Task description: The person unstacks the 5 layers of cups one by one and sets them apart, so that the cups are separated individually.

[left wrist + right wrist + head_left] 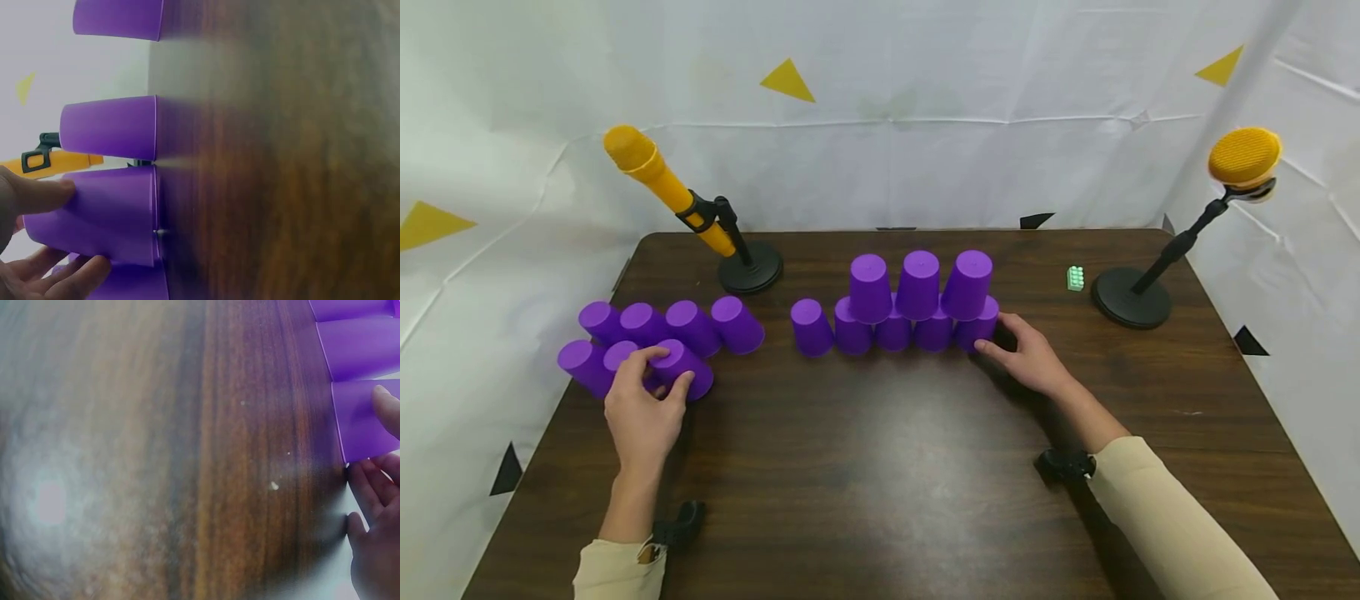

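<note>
My left hand (643, 417) grips an upside-down purple cup (691, 372) at the right end of the front row in the left group. In the left wrist view, the thumb lies on one side of this cup (109, 215) and the fingers on the other. My right hand (1032, 360) holds the lower-row cup (976, 337) at the right end of the middle stack, thumb in front and fingers behind. Three upper cups (919, 283) stand across that lower row, upside down. A single lower cup (812, 329) stands at the row's left end with nothing on top.
More purple cups (692, 329) stand around the left hand. A yellow microphone (662, 183) on a black stand is at the back left. At the right are another yellow microphone (1243, 158) and a small green block (1076, 278). White sheeting (962, 175) surrounds the brown table (850, 500).
</note>
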`<state>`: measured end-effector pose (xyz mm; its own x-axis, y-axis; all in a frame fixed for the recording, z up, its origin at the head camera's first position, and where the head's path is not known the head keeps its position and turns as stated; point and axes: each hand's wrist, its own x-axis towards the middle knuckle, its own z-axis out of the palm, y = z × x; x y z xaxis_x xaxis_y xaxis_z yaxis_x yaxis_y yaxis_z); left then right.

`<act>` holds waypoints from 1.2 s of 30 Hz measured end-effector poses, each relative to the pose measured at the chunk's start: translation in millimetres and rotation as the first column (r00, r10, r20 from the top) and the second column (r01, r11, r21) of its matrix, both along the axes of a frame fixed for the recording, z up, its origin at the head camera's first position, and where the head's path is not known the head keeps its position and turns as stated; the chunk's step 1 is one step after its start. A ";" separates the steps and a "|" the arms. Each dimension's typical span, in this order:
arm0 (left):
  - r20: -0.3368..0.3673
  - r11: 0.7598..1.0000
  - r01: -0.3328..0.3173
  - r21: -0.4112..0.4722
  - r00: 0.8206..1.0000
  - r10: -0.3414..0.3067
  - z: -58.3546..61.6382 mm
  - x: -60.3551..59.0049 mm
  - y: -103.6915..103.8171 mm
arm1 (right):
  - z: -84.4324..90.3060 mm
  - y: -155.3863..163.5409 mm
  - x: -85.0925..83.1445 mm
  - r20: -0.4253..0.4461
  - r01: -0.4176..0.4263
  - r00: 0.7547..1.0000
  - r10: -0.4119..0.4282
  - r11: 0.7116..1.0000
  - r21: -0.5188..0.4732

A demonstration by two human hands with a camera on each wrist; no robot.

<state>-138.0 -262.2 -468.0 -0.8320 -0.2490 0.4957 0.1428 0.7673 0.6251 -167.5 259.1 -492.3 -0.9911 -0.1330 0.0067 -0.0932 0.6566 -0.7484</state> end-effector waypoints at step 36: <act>-0.201 0.935 0.349 0.054 0.921 -0.333 61.1 -14.0 94.4 | -1.6 -0.6 -0.5 -0.008 -0.004 1.000 0.004 1.000 -0.002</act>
